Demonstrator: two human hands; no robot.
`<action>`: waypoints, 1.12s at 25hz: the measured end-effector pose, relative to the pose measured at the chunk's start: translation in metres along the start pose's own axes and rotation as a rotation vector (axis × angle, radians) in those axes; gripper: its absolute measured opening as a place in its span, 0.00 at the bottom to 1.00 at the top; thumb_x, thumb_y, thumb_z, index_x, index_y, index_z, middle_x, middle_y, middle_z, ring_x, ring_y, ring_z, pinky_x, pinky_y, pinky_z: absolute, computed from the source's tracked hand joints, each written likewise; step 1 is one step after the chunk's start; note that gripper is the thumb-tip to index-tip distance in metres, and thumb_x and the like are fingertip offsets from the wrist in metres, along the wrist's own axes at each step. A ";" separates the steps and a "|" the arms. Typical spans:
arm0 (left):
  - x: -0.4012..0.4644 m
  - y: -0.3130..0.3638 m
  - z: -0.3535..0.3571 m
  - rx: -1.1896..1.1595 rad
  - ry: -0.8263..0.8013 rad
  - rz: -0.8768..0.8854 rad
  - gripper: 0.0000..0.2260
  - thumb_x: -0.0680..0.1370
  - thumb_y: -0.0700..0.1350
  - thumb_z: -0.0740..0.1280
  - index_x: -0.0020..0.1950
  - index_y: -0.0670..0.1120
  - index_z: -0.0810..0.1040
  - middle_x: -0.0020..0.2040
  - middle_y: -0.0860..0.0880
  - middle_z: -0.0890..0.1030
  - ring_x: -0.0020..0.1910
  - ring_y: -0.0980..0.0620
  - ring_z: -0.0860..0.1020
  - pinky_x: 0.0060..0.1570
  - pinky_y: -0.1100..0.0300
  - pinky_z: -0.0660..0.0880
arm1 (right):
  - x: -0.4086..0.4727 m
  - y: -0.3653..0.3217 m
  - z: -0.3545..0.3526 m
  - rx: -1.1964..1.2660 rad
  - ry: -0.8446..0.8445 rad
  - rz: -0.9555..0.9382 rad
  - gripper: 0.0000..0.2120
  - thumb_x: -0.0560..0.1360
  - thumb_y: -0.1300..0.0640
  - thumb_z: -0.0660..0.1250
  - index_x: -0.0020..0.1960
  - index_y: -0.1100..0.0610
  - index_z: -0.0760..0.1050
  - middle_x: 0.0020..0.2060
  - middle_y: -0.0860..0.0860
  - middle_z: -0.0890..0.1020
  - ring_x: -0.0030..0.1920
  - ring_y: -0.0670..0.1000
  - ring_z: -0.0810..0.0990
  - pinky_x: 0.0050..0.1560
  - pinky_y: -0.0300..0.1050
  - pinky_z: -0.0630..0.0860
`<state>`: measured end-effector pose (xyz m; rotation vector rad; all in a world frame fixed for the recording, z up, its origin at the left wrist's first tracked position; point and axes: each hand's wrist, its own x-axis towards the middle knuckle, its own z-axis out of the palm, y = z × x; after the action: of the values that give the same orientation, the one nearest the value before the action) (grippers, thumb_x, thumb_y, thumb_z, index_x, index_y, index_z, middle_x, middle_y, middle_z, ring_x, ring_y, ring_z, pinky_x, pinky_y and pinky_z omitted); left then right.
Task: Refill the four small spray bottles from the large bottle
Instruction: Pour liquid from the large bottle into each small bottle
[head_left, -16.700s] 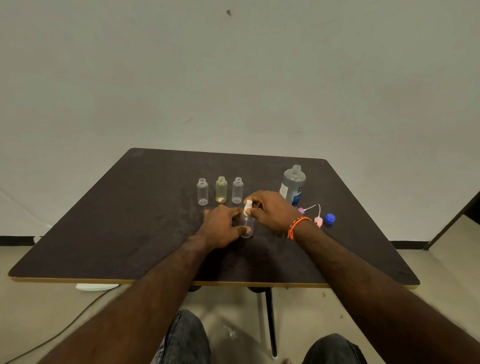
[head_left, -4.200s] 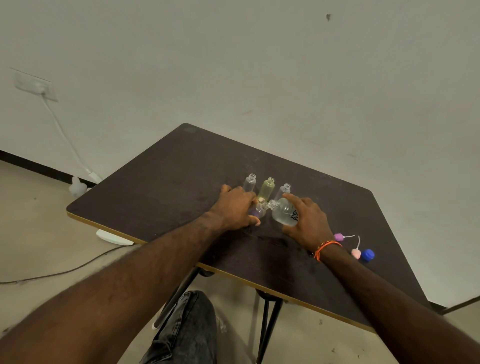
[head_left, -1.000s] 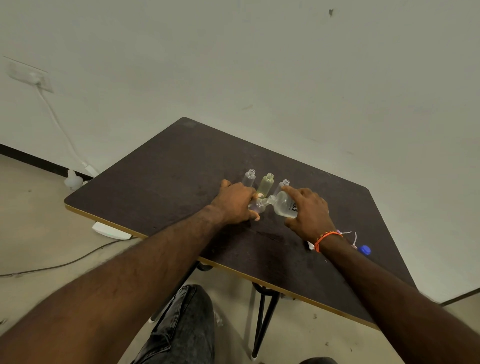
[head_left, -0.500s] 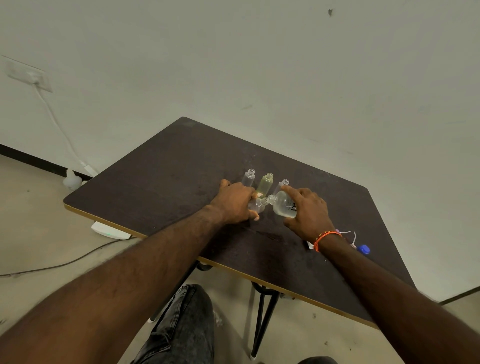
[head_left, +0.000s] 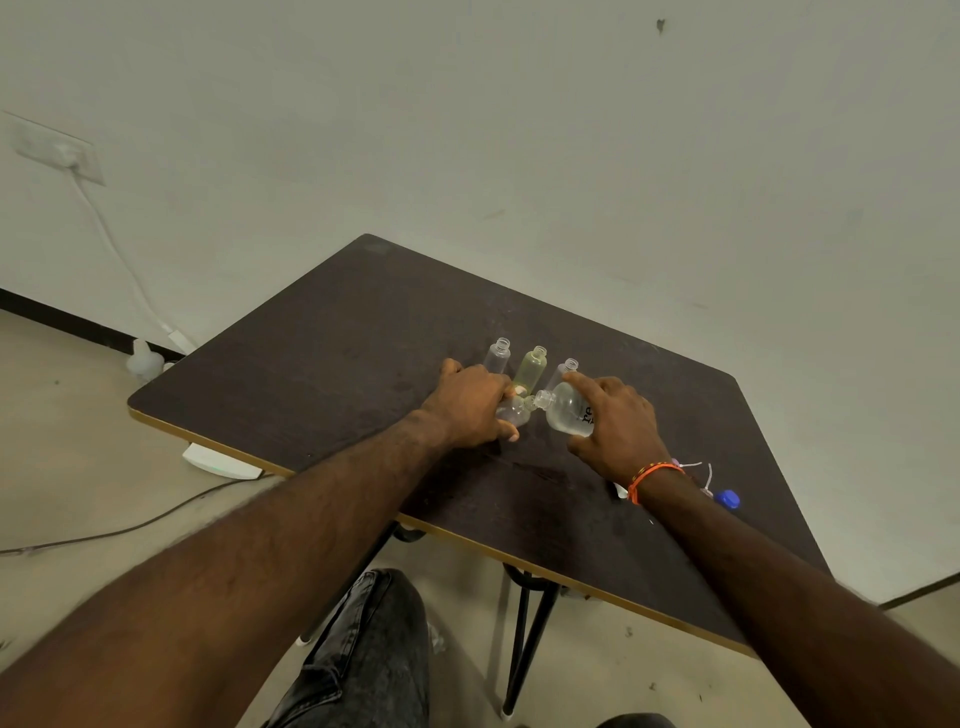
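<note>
My left hand (head_left: 470, 405) grips a small clear spray bottle (head_left: 513, 410) on the dark table (head_left: 337, 353). My right hand (head_left: 615, 426) holds the large clear bottle (head_left: 563, 410) tipped sideways, its open neck against the small bottle's mouth. Behind my hands stand three uncapped small bottles in a row: a clear one (head_left: 497, 354) on the left, a yellowish one (head_left: 532, 365) in the middle, and a clear one (head_left: 563, 369) on the right, partly hidden by my right index finger.
A blue cap (head_left: 728, 499) and pink spray tops with white tubes (head_left: 698, 475) lie right of my right wrist. A white spray top (head_left: 619, 489) lies near the wrist. The table's near edge (head_left: 467, 540) runs over my knees. A cable and white bottle are on the floor at left.
Almost nothing differs over the last second; both hands keep the large bottle tilted at the small bottle's mouth. Earlier, the large bottle stood upright at the right.
</note>
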<state>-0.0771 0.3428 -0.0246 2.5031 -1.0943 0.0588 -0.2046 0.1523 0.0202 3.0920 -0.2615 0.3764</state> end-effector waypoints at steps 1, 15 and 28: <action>0.000 0.000 0.000 -0.004 0.000 -0.002 0.24 0.73 0.64 0.75 0.62 0.52 0.79 0.53 0.54 0.82 0.57 0.52 0.77 0.66 0.46 0.61 | 0.000 0.000 0.000 0.000 0.000 0.000 0.40 0.66 0.50 0.76 0.75 0.44 0.65 0.61 0.52 0.77 0.60 0.55 0.74 0.63 0.55 0.70; 0.002 -0.001 0.000 -0.003 -0.014 -0.003 0.23 0.73 0.64 0.75 0.61 0.53 0.79 0.53 0.54 0.82 0.57 0.52 0.77 0.67 0.45 0.61 | -0.001 -0.002 -0.002 0.016 -0.020 0.026 0.41 0.67 0.50 0.77 0.76 0.44 0.63 0.64 0.53 0.76 0.63 0.56 0.73 0.65 0.56 0.69; 0.002 -0.002 0.003 -0.018 0.004 0.002 0.22 0.72 0.64 0.75 0.60 0.53 0.79 0.52 0.55 0.82 0.56 0.52 0.77 0.65 0.46 0.61 | -0.001 -0.004 -0.003 0.040 -0.022 0.031 0.40 0.66 0.49 0.77 0.75 0.44 0.65 0.63 0.54 0.76 0.62 0.57 0.74 0.63 0.58 0.72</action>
<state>-0.0745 0.3416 -0.0280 2.4851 -1.0908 0.0539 -0.2058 0.1568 0.0228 3.1357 -0.3072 0.3536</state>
